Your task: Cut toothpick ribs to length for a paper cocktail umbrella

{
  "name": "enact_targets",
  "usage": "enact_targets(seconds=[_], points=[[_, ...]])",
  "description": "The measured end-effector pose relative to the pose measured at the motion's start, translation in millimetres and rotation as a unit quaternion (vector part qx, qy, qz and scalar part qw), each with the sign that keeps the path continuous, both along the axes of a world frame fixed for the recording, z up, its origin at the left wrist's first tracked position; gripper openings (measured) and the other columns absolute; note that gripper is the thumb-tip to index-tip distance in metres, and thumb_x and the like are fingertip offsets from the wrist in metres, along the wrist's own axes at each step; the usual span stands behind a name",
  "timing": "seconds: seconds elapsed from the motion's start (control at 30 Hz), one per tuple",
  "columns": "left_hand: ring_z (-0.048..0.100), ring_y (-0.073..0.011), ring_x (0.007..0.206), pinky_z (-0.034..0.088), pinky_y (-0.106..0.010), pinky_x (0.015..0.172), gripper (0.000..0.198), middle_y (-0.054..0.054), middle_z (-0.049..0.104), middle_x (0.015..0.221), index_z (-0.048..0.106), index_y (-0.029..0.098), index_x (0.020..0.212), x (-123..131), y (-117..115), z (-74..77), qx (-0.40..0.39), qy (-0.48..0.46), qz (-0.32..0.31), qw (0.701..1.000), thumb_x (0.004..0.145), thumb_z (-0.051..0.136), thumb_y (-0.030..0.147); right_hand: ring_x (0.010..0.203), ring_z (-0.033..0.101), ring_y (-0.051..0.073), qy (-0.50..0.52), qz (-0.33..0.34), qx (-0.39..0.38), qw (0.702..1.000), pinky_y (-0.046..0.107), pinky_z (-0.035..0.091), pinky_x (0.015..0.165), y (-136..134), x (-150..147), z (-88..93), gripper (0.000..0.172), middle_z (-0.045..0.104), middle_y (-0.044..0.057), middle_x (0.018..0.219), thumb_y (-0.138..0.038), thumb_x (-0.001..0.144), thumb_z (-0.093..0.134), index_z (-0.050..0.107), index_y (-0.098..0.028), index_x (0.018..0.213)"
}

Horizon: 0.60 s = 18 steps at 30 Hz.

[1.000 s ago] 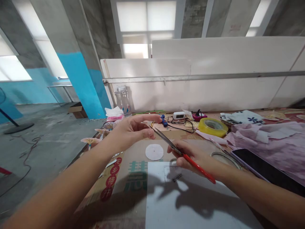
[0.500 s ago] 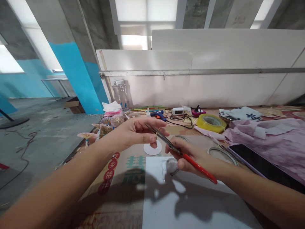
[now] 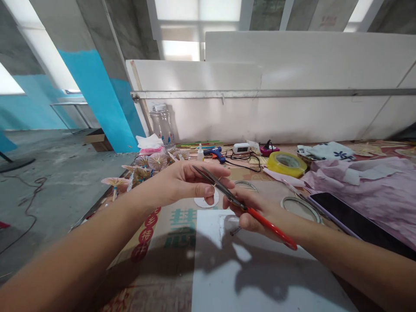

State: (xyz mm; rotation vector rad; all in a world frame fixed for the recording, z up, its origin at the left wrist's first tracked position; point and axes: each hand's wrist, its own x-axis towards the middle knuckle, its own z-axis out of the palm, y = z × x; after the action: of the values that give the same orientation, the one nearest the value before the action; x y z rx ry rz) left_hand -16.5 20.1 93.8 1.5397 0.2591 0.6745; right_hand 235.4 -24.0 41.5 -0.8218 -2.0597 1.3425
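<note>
My right hand (image 3: 260, 212) is closed around scissors with red handles (image 3: 271, 227), their metal blades (image 3: 216, 182) pointing up and left. The blade tips are slightly parted and lie across the fingers of my left hand (image 3: 185, 182). Its thumb and fingers are pinched at a small, thin, yellowish piece (image 3: 214, 185) right beside the blades; most of that piece is hidden or too small to make out. Below the left fingertips a white paper disc (image 3: 203, 202) lies on the cardboard. A white sheet (image 3: 224, 277) with a small clear item (image 3: 227, 225) on it lies under my right hand.
Small paper umbrellas (image 3: 157, 161) and a clear plastic jar (image 3: 161, 125) stand at the left. Behind my hands are a glue bottle (image 3: 200, 152), a blue glue gun (image 3: 216, 152) and yellow tape (image 3: 286, 164). To the right lie a phone (image 3: 360, 221) and pinkish cloth (image 3: 367, 182).
The scissor tips now look a little further apart and sit slightly further left across my left fingers. The view has shifted slightly; both hands keep nearly the same pose.
</note>
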Motion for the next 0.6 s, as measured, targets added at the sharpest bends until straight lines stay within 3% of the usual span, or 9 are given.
enact_targets(seconds=[0.6], points=[[0.074, -0.0118, 0.075, 0.059, -0.024, 0.072, 0.032, -0.008, 0.08, 0.113, 0.078, 0.027, 0.118, -1.5, 0.6, -4.3, 0.023, 0.015, 0.004, 1.0, 0.088, 0.077, 0.017, 0.081, 0.044, 0.017, -0.006, 0.003, 0.008, 1.0, 0.028, 0.039, 0.067, 3.5, 1.5, -5.4, 0.063, 0.048, 0.001, 0.092, -0.078, 0.084, 0.061, 0.058, -0.022, 0.113]])
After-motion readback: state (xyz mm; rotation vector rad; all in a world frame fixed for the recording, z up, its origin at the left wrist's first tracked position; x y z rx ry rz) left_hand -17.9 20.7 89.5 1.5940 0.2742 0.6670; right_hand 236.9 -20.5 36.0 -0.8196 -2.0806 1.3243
